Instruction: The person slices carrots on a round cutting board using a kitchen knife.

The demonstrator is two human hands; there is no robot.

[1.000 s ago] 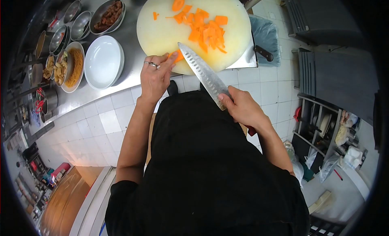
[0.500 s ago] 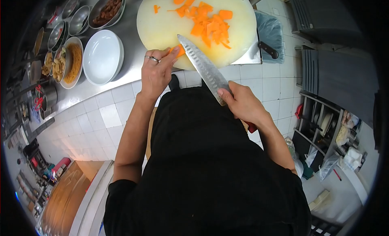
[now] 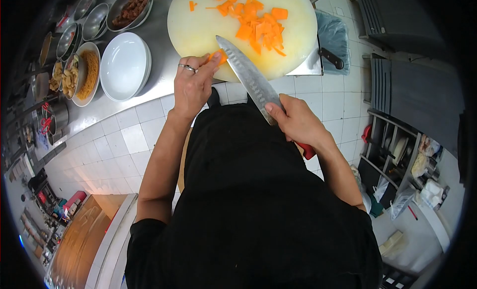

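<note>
On the round cutting board [image 3: 194, 33], my left hand [image 3: 195, 83] is closed on a piece of carrot [image 3: 219, 56], fingertips bent over it and rings on one finger. My right hand [image 3: 300, 117] grips a chef's knife [image 3: 251, 78] with a dimpled blade, its handle mostly hidden in my palm. The blade slants up and left across the near part of the board, its front part right beside the carrot piece. Beyond the blade lies a loose heap of cut carrot pieces [image 3: 261, 28], with a few stray bits farther left.
Stacked white plates [image 3: 124, 68] stand left of the board on the steel counter [image 3: 159, 65]. Farther left are a bowl of brown meat [image 3: 131, 11], a dish of noodles [image 3: 89, 78] and several metal bowls. Another knife handle [image 3: 332, 58] juts out at the right, near a lined bin [image 3: 335, 33].
The view has shifted slightly. My left hand still holds the carrot piece, and the blade beside it has moved only a little.
</note>
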